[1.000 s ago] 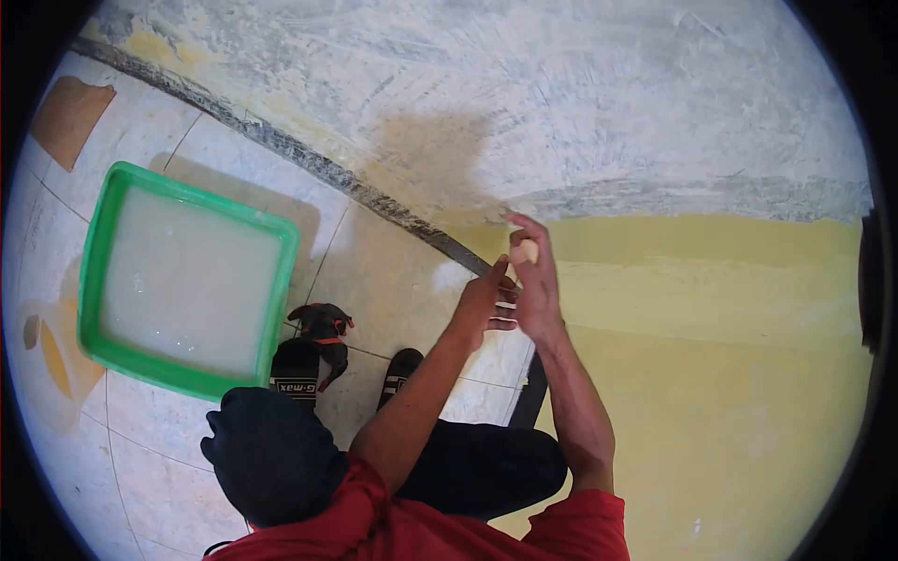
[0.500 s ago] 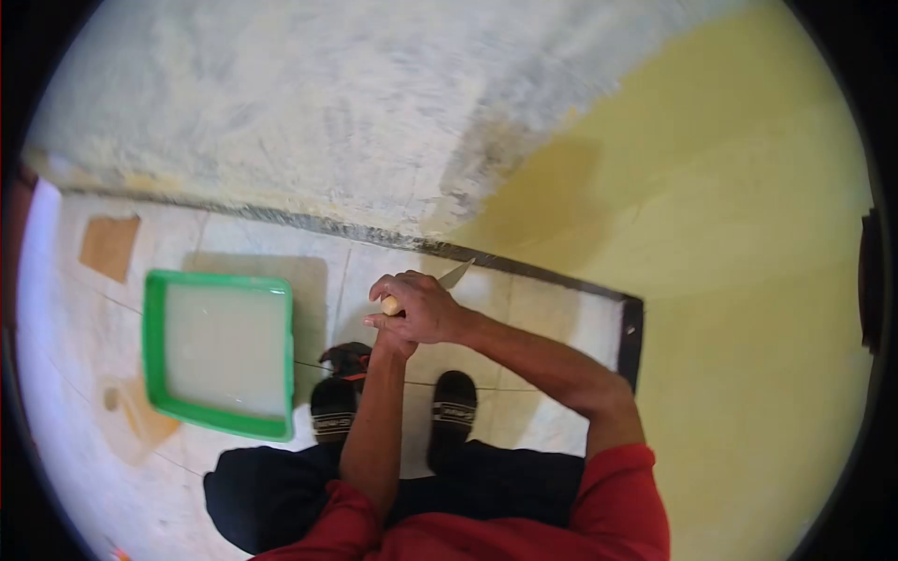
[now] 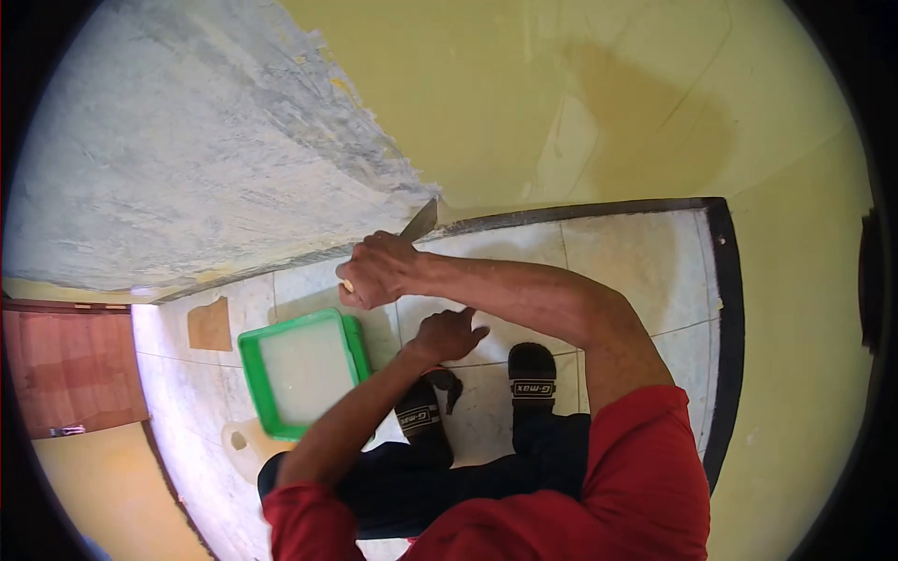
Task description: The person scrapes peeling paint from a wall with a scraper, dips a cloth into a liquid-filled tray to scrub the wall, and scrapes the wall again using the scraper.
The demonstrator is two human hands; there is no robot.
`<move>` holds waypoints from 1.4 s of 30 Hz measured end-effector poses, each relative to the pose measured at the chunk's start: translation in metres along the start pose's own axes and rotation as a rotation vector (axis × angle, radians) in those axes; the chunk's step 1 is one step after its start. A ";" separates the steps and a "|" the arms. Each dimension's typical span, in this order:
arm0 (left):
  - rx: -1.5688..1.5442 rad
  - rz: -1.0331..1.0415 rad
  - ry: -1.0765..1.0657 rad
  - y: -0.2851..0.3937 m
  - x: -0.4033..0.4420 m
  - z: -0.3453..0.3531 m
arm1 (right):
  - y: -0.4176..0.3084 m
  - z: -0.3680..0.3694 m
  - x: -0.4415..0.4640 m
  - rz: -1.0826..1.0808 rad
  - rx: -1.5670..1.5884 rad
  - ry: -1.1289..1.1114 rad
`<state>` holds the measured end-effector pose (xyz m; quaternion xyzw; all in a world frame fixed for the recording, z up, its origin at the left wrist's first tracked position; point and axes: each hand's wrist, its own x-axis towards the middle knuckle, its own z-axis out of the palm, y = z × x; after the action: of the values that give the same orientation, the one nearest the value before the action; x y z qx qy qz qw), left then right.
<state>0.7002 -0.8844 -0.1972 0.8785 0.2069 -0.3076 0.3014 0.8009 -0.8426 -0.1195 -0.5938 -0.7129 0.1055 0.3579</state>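
My right hand (image 3: 379,271) is closed round the pale handle of a scraper (image 3: 421,221). Its metal blade points up and right, with the tip at the foot of the wall, where a rough grey-white area (image 3: 234,140) borders yellow paint (image 3: 486,103). Whether the blade touches the wall I cannot tell. Lower down, my left hand (image 3: 449,335) hangs over the floor with nothing in it, thumb and fingers apart. Left of it stands a green tray (image 3: 251,374) holding whitish liquid.
A brown piece of cardboard (image 3: 209,324) lies on the tiled floor near the wall. Beside the tray is a translucent container (image 3: 241,447). Dark skirting (image 3: 580,209) runs along the wall to the corner. A small dark object (image 3: 447,385) lies by my feet, and a reddish-brown wooden door (image 3: 75,369) stands far left.
My hands were together at the scraper and are now apart. The right hand has carried the scraper up toward the wall's foot. The view has turned, showing more yellow wall and the door.
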 end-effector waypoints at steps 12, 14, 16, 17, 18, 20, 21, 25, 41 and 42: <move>0.150 -0.058 0.010 0.013 -0.174 -0.122 | 0.017 0.006 -0.011 -0.173 -0.111 -0.147; 0.195 -0.084 0.006 0.013 -0.183 -0.128 | 0.045 0.011 -0.020 -0.086 -0.078 -0.137; 0.080 0.002 -0.027 0.012 -0.186 -0.133 | 0.031 0.015 -0.011 -0.098 -0.053 -0.136; 0.100 0.017 -0.042 0.018 -0.187 -0.136 | 0.023 0.012 -0.015 -0.093 -0.044 -0.145; 0.086 0.035 -0.054 0.022 -0.183 -0.133 | 0.014 0.009 -0.021 -0.083 -0.032 -0.151; 0.110 0.047 -0.059 0.024 -0.179 -0.135 | 0.008 0.007 -0.023 -0.181 -0.140 -0.197; 0.118 0.035 -0.065 0.023 -0.181 -0.137 | 0.013 0.008 -0.026 -0.215 -0.157 -0.260; 0.025 0.043 -0.007 0.020 -0.194 -0.144 | 0.007 0.015 -0.020 -0.240 -0.165 -0.318; -0.044 0.096 -0.004 0.016 -0.203 -0.155 | 0.022 0.017 -0.038 -0.207 -0.234 -0.118; -0.037 0.102 -0.006 0.015 -0.203 -0.155 | 0.021 0.015 -0.035 -0.201 -0.240 -0.113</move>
<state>0.6258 -0.8300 0.0414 0.8813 0.1665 -0.2908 0.3333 0.8085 -0.8650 -0.1557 -0.5512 -0.7950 0.0166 0.2528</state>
